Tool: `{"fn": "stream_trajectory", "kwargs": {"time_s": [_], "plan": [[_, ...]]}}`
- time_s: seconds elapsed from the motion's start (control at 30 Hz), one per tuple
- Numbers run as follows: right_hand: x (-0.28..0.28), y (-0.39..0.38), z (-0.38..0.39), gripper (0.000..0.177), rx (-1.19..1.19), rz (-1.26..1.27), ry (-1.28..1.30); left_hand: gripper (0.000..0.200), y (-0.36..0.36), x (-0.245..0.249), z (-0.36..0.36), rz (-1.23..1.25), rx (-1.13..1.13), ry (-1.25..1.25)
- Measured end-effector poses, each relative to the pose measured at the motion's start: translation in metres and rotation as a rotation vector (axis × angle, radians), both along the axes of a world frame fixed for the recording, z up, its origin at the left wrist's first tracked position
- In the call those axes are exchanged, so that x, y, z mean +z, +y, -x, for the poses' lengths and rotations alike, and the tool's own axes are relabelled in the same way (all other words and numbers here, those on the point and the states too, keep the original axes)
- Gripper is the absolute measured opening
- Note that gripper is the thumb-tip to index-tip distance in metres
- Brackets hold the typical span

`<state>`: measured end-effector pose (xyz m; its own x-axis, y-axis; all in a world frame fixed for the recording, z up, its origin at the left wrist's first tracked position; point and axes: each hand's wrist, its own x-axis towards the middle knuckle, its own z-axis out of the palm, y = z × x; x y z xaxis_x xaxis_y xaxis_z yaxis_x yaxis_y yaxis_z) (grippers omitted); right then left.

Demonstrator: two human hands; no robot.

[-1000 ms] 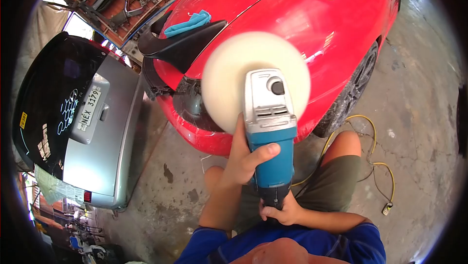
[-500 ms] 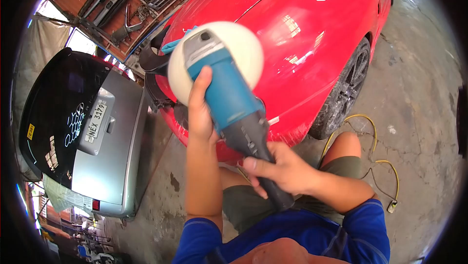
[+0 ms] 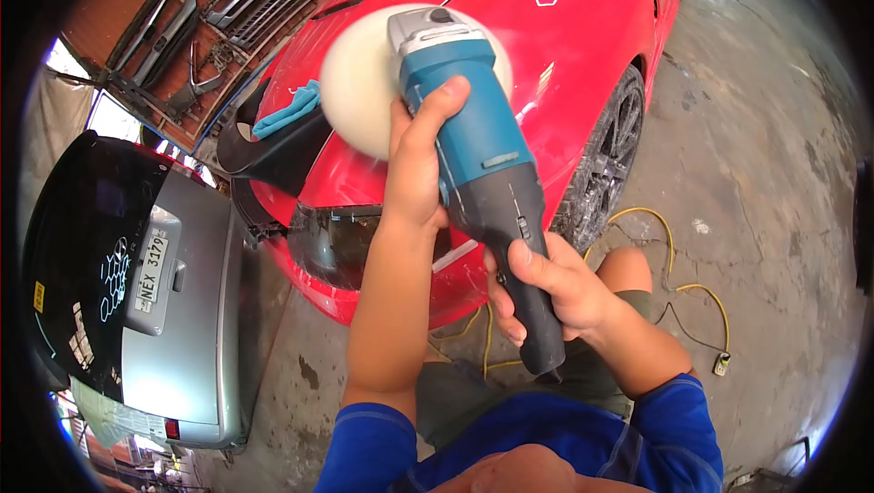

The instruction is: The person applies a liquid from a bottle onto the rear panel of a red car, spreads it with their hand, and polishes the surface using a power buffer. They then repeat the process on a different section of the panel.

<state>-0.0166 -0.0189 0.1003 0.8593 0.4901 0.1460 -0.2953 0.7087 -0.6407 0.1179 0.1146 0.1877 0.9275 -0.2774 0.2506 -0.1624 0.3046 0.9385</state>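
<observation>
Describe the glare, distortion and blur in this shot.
Head view: strong fisheye, with a black vignette around the edges. Daylight glare streaks the red fender. The opening at the left is blown out white. The foam pad looks smooth and featureless, so spin blur cannot be judged. The polisher, left hand and right hand are sharp.

glossy red car [image 3: 583, 56], matt foam pad [image 3: 360, 83]

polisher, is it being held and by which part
Both hands hold the polisher: the left hand wraps its blue body behind the pad, the right hand grips the grey rear handle.
</observation>
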Motion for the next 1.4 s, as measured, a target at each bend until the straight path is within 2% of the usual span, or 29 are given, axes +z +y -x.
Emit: {"fn": "stream_trajectory", "kwargs": {"time_s": [0.33, 0.73, 0.83, 1.03, 1.4], "plan": [[-0.019, 0.034, 0.019, 0.055, 0.138, 0.023, -0.018, 0.059, 0.054, -0.016, 0.036, -0.007, 0.042, 0.013], [-0.018, 0.068, 0.037, 0.045, 0.232, 0.099, -0.010, 0.071, 0.111, -0.031, 0.067, -0.009, 0.087, 0.018], [-0.019, 0.079, 0.042, 0.037, 0.243, 0.083, -0.005, 0.073, 0.120, -0.031, 0.078, -0.014, 0.122, -0.001], [-0.023, 0.095, 0.048, 0.039, 0.334, 0.190, -0.028, 0.076, 0.146, -0.038, 0.100, 0.000, 0.193, 0.000], [-0.041, 0.130, 0.060, 0.032, 0.422, 0.194, -0.118, 0.078, 0.190, -0.062, 0.141, 0.036, 0.324, 0.022]]}}
